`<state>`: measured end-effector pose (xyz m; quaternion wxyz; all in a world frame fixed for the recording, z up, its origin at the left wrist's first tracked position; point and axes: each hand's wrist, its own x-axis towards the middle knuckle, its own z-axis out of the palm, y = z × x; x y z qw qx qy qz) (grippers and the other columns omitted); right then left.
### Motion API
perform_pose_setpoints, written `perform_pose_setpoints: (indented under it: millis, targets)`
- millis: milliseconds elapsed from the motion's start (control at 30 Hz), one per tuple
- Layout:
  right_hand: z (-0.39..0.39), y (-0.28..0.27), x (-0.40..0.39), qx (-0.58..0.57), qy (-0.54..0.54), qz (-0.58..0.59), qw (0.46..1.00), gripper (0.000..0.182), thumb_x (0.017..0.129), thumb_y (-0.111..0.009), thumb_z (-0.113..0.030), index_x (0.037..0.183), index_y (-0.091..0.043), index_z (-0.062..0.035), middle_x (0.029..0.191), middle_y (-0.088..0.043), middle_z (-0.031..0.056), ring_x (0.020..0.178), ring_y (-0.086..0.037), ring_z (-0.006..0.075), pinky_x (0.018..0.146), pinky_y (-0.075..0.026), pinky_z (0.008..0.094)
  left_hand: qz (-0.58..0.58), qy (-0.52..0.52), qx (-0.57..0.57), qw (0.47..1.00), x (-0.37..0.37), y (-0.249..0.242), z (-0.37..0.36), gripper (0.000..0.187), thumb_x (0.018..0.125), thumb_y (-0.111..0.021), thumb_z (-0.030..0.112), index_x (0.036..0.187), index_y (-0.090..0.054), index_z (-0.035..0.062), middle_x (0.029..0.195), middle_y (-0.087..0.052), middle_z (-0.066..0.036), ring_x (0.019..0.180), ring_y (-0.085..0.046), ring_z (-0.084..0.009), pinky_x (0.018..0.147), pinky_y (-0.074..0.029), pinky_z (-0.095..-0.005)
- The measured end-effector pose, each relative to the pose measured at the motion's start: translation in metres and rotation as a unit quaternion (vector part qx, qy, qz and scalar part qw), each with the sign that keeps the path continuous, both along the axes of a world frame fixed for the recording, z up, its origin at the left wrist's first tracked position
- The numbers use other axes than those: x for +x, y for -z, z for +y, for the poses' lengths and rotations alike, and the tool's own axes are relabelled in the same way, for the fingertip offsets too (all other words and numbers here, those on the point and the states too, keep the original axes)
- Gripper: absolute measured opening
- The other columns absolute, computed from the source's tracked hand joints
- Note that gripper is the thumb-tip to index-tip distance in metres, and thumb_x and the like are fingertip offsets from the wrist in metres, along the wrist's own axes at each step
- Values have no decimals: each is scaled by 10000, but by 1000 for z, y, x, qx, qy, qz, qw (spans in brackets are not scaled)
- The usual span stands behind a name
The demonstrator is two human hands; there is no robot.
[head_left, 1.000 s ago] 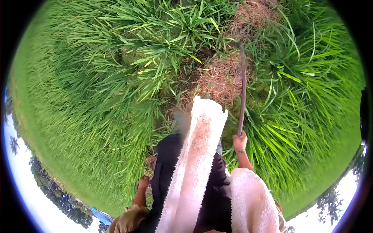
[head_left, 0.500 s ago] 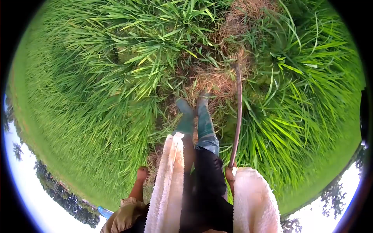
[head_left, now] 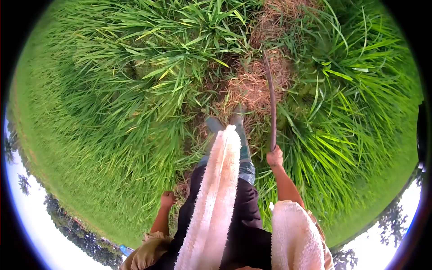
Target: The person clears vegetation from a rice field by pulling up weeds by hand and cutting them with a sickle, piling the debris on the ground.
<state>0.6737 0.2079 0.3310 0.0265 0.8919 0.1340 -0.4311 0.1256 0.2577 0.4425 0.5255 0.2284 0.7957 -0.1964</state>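
Observation:
My right hand (head_left: 275, 156) is wrapped round the lower end of a long, thin, slightly curved brown stick (head_left: 272, 99). The stick's far end reaches over dry straw on the ground. My left hand (head_left: 168, 199) hangs beside my left thigh with its fingers curled in, next to the green grass; nothing shows in it. A whitish fluffy towel (head_left: 215, 180) hangs down in front of me, and its other end (head_left: 294, 234) lies near my right arm. Below are my boots (head_left: 238, 118), standing on the narrow path.
Brown straw (head_left: 258, 85) covers a narrow strip of soil running ahead. Tall green grass (head_left: 121, 90) grows thickly on the left, and more grass (head_left: 355, 112) leans in on the right. Trees (head_left: 74, 229) stand at the distant field edge.
My right hand has moved forward, out from beside the towel. The stick has shifted forward and its tip left. The hanging towel has swung forward and to the right.

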Motion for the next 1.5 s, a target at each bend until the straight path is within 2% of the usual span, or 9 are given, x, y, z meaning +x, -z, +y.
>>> perform_pose_setpoints:
  millis: [233,500,567,633,800,1133,1267,1400,1500]
  targets:
    - [-81,-98,-39,97,151,36,983,277,638,-549,-48,909,-587,-7,618,-484,50,556,-442,144,539,-410,318,83,-10,-61,995,-21,-23,-27,222,845,-527,217,949,-590,31,687,-627,-103,523,-605,-178,439,-470,-292]
    - [175,45,45,228,102,-28,968,206,712,-564,-83,908,-545,-22,722,-601,164,638,-587,319,629,-477,357,-32,204,49,977,-74,62,-58,335,789,-582,283,934,-627,-15,870,-651,-208,798,-631,-309,704,-483,-371]
    - [141,46,18,79,0,-30,996,243,732,-519,-118,954,-559,-27,829,-634,200,818,-617,388,700,-487,424,11,205,139,969,-41,43,-50,308,816,-576,237,991,-591,-17,796,-659,-148,723,-649,-273,620,-501,-376]
    - [28,32,-22,-14,-5,75,997,305,710,-568,-144,994,-558,-33,945,-620,226,931,-585,399,798,-471,438,35,-30,-22,999,-8,6,-21,282,848,-547,223,1027,-588,10,775,-654,-143,619,-647,-230,536,-509,-341]
    - [-108,-85,-55,-89,15,53,994,286,683,-611,-143,955,-581,-59,796,-622,207,778,-611,388,705,-475,444,65,-23,-46,997,-45,-7,-59,221,858,-529,207,937,-578,7,687,-623,-107,538,-618,-187,443,-484,-314]
    - [168,71,7,142,33,29,989,229,716,-553,-120,914,-545,-5,767,-605,195,715,-589,374,666,-471,405,36,89,57,994,29,21,-8,274,815,-565,218,922,-645,-20,728,-641,-140,607,-610,-211,558,-479,-319]
    - [-24,42,-50,-28,-74,141,987,417,704,-548,-187,1089,-536,-28,950,-604,249,952,-567,421,824,-463,453,-24,111,36,993,-29,23,-52,239,820,-555,210,887,-630,-6,716,-634,-130,594,-611,-199,532,-477,-323]
    - [-72,-90,-53,-122,-19,103,987,319,669,-590,-134,987,-610,-115,827,-633,192,802,-621,359,720,-481,417,57,-102,-65,991,-38,-2,-57,228,845,-522,207,951,-593,18,701,-632,-120,536,-614,-175,454,-483,-311]
    - [-96,-93,-30,-32,20,86,996,271,635,-581,-104,902,-604,-63,707,-601,179,658,-602,332,627,-468,411,66,-14,-38,997,-25,2,-44,233,841,-531,214,930,-593,8,687,-629,-111,537,-614,-177,453,-483,-311]
